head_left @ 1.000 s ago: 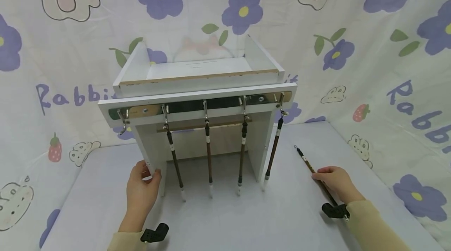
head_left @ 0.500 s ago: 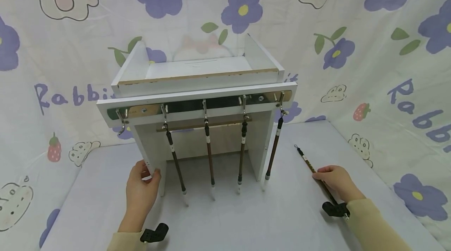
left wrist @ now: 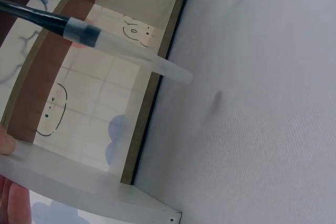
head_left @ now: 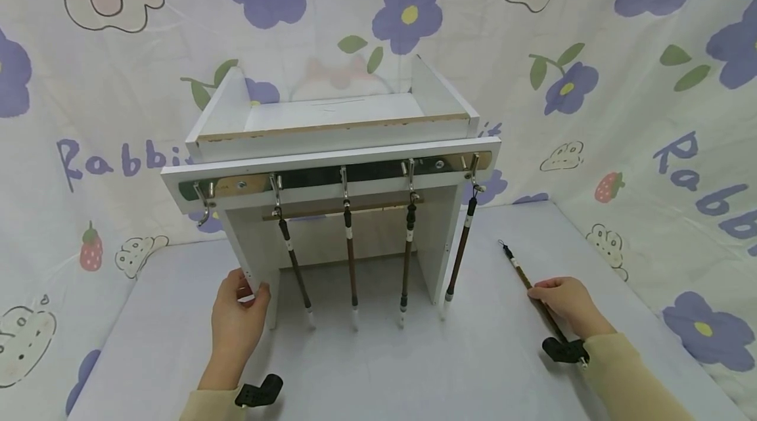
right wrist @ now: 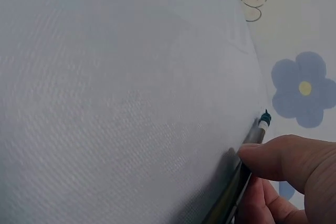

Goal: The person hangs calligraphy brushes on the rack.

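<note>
On the table stands a white wooden rack (head_left: 331,153) with a metal hook strip across its front. Calligraphy brushes with clear tip caps, one of them the middle brush (head_left: 351,257), dangle by loops from all hooks but the leftmost hook (head_left: 204,204). My left hand (head_left: 235,326) grips the lower front edge of the rack's left side panel (head_left: 251,250). To the right of the rack, my right hand (head_left: 569,306) pinches another calligraphy brush (head_left: 520,273) between thumb and fingers, low over the table, loop end pointing away. Whether this brush touches the table, I cannot tell.
The white-covered table (head_left: 384,375) extends in front of and beside the rack. A flower-printed curtain (head_left: 331,0) stands behind and at the sides. The rack's top forms an open tray with raised side walls (head_left: 440,89).
The hanging brushes, mostly the left ones, sway slightly. My right hand and its brush appear a few pixels further right. My left hand keeps its grip on the side panel.
</note>
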Demonstrator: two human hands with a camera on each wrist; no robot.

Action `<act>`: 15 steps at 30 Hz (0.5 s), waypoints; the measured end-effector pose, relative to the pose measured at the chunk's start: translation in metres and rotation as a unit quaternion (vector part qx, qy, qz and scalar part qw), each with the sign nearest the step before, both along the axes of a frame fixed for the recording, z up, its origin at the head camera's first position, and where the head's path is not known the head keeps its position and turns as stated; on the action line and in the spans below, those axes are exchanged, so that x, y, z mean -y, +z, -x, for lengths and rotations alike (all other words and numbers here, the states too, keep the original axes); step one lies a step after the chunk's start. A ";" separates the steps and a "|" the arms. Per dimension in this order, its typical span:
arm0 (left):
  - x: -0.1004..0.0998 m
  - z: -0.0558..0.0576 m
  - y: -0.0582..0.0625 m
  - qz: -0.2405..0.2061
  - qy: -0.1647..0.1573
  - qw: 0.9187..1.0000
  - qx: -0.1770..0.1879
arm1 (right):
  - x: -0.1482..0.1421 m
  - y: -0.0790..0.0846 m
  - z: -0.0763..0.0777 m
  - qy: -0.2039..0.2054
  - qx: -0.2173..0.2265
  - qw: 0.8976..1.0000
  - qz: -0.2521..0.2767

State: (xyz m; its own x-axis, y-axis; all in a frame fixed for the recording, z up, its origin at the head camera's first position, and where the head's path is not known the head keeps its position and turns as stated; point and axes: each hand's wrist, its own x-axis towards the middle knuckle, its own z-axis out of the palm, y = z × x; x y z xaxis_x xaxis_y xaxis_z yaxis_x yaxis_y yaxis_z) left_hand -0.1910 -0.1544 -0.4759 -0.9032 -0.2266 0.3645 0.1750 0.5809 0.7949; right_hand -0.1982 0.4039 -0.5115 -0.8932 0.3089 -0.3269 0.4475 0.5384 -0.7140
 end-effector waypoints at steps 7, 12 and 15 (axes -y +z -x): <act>0.001 0.002 -0.001 -0.006 -0.006 1.000 0.009 | -0.003 0.003 -0.001 0.020 -0.017 1.000 -0.010; 0.002 0.003 -0.003 0.001 -0.011 1.000 0.001 | -0.003 0.012 -0.007 0.036 -0.020 0.999 0.009; 0.004 0.003 -0.004 0.000 -0.012 1.000 0.001 | 0.001 0.021 -0.009 0.041 -0.032 0.998 0.026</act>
